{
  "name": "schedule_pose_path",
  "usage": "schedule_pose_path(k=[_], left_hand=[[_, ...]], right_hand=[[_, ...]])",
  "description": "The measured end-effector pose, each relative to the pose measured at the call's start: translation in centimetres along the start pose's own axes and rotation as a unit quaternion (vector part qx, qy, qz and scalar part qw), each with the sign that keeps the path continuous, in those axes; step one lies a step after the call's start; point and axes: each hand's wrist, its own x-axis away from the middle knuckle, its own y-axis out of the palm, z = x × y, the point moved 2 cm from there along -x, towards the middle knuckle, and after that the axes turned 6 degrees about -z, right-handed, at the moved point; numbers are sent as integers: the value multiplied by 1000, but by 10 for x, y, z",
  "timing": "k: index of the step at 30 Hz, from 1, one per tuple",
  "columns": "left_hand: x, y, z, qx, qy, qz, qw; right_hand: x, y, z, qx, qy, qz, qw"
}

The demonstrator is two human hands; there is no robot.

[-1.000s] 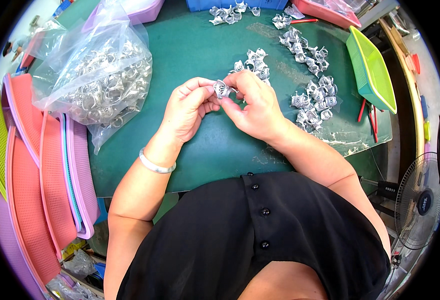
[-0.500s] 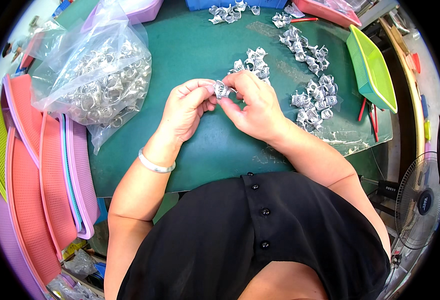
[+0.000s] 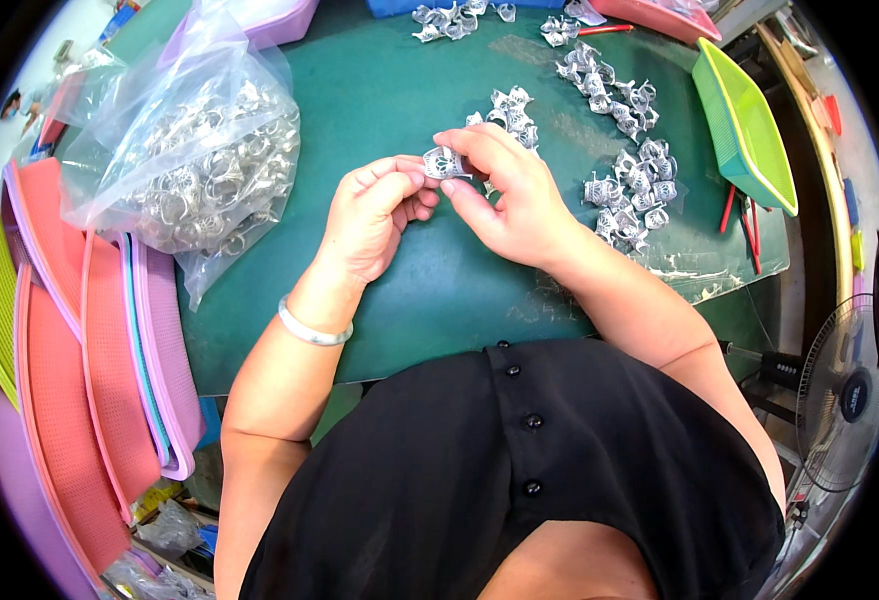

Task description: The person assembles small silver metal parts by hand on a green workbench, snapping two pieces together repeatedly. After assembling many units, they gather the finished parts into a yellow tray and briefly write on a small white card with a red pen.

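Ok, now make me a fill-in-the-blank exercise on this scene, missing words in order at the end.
1. The fingertips of the left hand and right hand meet around just ____ silvery openwork piece.
2. The clear bag lies toward the picture's ____ side.
3. The person's buttoned top is ____.
4. The fan stands at the picture's ____ side.

Missing words: one; left; black; right.

A green table (image 3: 370,95) carries a clear bag (image 3: 110,185) of silver rings (image 3: 222,180) on the left and loose clusters (image 3: 643,178) of rings in the middle, right and far parts. A green basket (image 3: 756,140) and red-handled tools (image 3: 728,210) lie toward the right edge. A purple tray (image 3: 285,27), blue bin (image 3: 390,7) and pink tray (image 3: 655,20) sit at the far side.
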Motion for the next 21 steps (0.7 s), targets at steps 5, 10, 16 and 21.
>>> schedule_pose_path(k=[5, 10, 16, 21], left_hand=[[0, -3, 0, -3, 5, -13, 1000], [0, 0, 2, 5, -4, -37, 999], [1, 1, 3, -54, 18, -24, 998], [5, 7, 3, -235, 143, 73, 959]], right_hand=[[-1, -2, 2, -76, -3, -54, 996], [-4, -2, 5, -100, -54, -84, 990], [-2, 1, 9, -158, 5, -72, 985], [1, 3, 11, -180, 89, 1, 980]])
